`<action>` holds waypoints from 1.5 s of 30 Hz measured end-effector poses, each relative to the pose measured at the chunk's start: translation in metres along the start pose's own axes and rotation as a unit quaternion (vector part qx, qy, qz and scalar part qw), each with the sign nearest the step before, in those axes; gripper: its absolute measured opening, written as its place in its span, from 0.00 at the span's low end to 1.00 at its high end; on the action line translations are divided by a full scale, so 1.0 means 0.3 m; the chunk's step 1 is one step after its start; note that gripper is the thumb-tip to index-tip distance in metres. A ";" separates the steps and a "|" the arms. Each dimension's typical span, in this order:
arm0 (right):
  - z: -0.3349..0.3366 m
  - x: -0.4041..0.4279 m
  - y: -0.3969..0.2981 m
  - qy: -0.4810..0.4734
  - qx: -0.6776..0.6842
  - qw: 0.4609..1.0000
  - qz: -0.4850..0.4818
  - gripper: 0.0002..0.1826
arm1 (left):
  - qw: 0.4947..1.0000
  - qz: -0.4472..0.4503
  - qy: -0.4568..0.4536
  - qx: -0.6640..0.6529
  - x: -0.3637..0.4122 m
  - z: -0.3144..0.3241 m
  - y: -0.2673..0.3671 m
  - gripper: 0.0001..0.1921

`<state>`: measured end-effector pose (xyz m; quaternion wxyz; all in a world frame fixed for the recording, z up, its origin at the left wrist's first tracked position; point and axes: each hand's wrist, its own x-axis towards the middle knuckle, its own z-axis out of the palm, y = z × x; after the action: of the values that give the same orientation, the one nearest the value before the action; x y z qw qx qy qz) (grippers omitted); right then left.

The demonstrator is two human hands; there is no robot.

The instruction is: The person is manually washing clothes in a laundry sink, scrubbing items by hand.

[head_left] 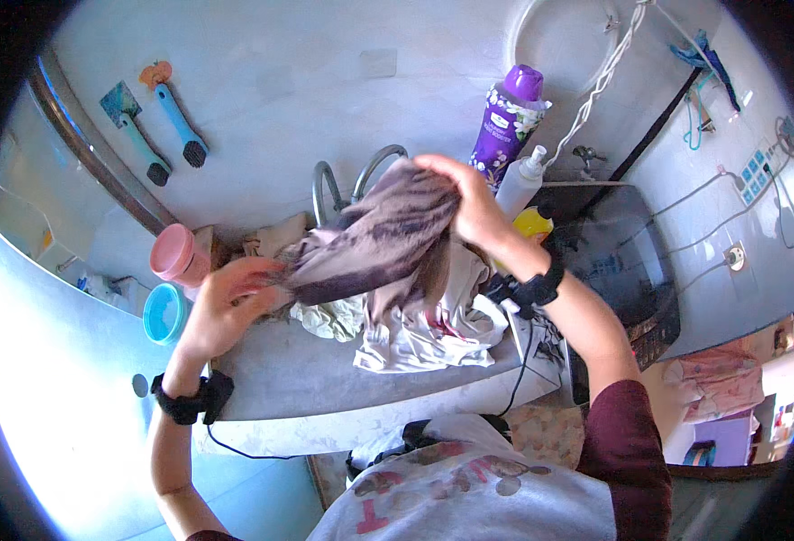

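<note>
A grey-brown garment with dark streaks (383,237) is stretched in the air between my two hands. My left hand (224,308) has its fingers on the lower left end of the cloth. At the upper right end, my right hand (468,199) grips the bunched fabric. Beneath it, a crumpled white garment with red marks (431,338) lies on the grey counter (289,379). A pale greenish cloth (333,319) lies beside it to the left. The held garment partly hides the steel tap pipes (329,186) behind it.
A purple laundry scent booster bottle (508,125) and a white pump bottle (522,182) stand behind my right hand. A dark-lidded washing machine (613,257) is at the right. Pink (177,253) and turquoise (165,313) tubs are at the left. Two brushes hang on the wall, one blue (179,122).
</note>
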<state>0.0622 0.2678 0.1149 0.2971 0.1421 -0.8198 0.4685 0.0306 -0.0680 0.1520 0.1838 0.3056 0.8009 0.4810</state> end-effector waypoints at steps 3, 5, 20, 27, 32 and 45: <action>-0.074 0.057 0.114 -0.037 -0.029 0.998 0.039 0.18 | 0.998 -0.016 -0.055 -0.023 0.064 0.060 -0.124 0.16; -0.082 0.079 0.159 -0.077 -0.096 0.989 0.085 0.16 | 0.997 -0.030 -0.067 -0.031 0.087 0.091 -0.208 0.16; 0.175 -0.126 0.530 -0.462 -0.343 0.747 0.333 0.40 | 0.891 -0.107 -0.248 0.364 0.291 0.395 -0.573 0.57; 0.281 -0.129 0.829 -0.511 -0.326 0.667 0.433 0.48 | 0.886 -0.167 -0.266 0.340 0.417 0.469 -0.743 0.61; 0.308 -0.110 1.016 -0.495 -0.344 0.667 0.437 0.53 | 0.874 -0.207 -0.321 0.300 0.473 0.520 -0.837 0.61; 0.170 0.065 0.684 -0.199 -0.386 0.844 0.316 0.13 | 0.897 -0.202 -0.280 0.275 0.446 0.563 -0.934 0.59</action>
<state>-0.0759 0.3320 -0.0327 -0.0058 -0.1607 -0.9763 0.1447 -0.0575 0.0341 -0.1749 0.4023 0.2979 0.8611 0.0884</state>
